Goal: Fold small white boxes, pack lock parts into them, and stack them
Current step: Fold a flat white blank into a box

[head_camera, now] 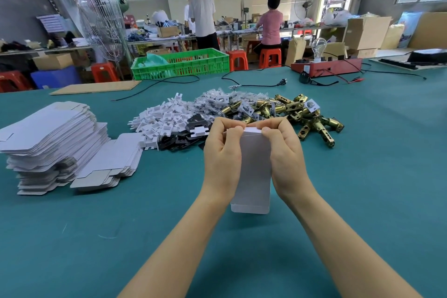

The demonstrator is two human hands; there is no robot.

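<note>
Two hands, left hand [223, 152] and right hand [285, 150], on one white box [254, 169], seemingly upright.

head-worn wide view, looking forward and down

set close above the green table [362, 176] (only one view here), with both forearms reaching in from the bottom edge and the workshop's far benches behind.
</note>
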